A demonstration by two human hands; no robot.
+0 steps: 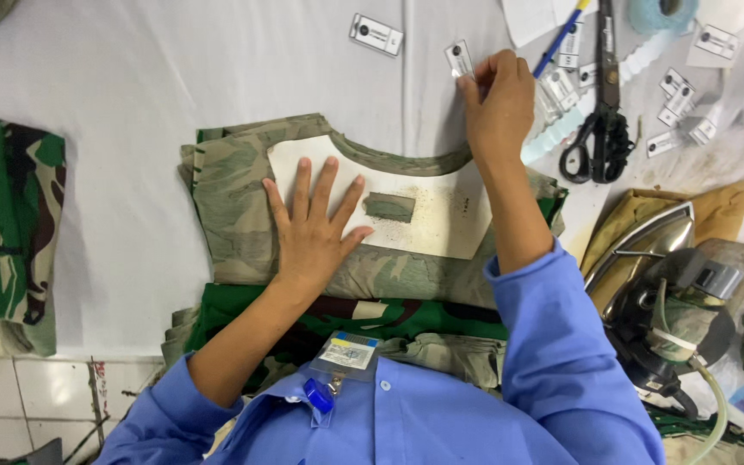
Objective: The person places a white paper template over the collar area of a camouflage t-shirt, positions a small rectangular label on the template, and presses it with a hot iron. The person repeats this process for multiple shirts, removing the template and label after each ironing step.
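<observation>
Right hand (499, 96) closed in a pinch, thumb and fingertips gripping one small white tag (459, 58) near the far edge of the table (131, 103), just beyond the collar of the shirt. Tag held upright-tilted, long axis running from near to far, lower end toward the hand.

Left hand (312, 226) open and flat, five fingers spread, gripping nothing, pressing on one white card template (441, 211) laid over the neck area of the pale camouflage shirt (226, 202). In the middle of the template, one rectangular cutout (389, 207) showing the cloth below, long axis left to right, just beside the thumb.

Under the pale shirt, more folded green camouflage pieces (337, 314) stacked toward the near edge (number hard to count). One more camouflage pile (10, 232) at the left edge.

Further out, one second tag (376, 34) lying alone at the far edge, well apart from the hand, and several more tags (678, 108) scattered toward the far right corner (about six or seven, partly hidden). Also there: one pair of black scissors (600, 129), blades pointing to the far edge, one blue pen (560, 39), one roll of tape (663, 13). At the right edge, one steam iron (656, 284) resting on its side.
</observation>
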